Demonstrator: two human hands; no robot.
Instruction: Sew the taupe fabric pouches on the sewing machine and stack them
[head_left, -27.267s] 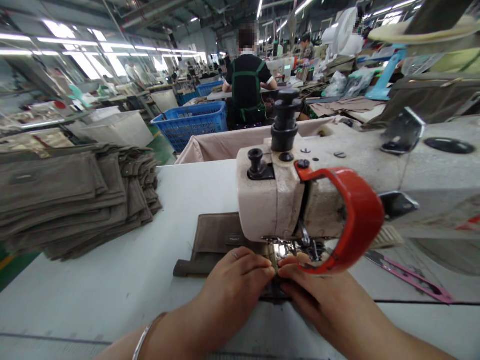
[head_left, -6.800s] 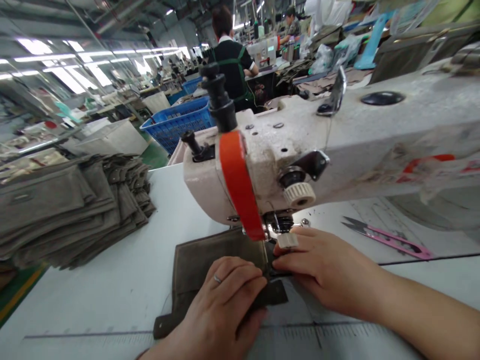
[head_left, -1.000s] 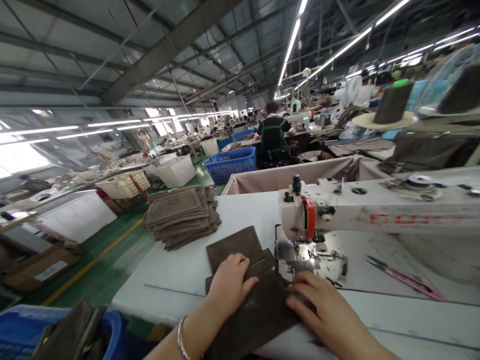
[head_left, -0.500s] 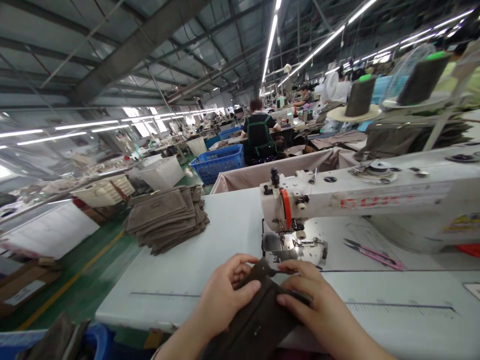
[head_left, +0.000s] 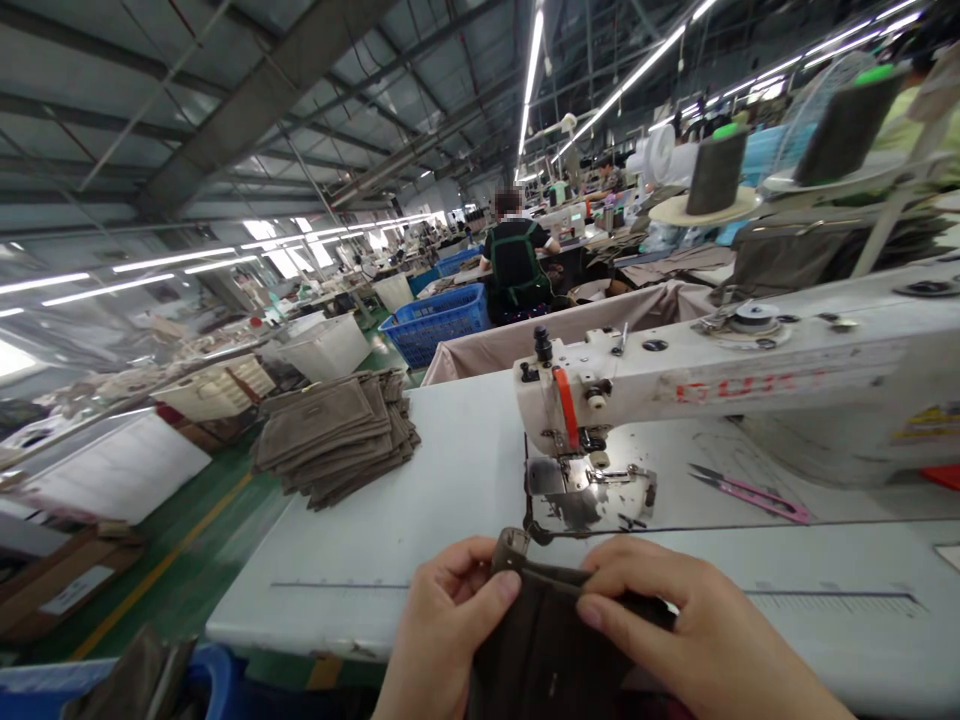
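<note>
Near the sewing machine (head_left: 750, 360), hold straight and without wrinkle the brown fabric (head_left: 555, 640), pinched by both left hand (head_left: 451, 625) and right hand (head_left: 664, 610).

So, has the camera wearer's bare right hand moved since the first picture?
Yes: the right hand has come back toward the camera from the white, red-guarded sewing machine and now holds dark brown fabric.

The brown fabric piece (head_left: 555, 650) has come out from under the sewing machine (head_left: 720, 375).
</note>
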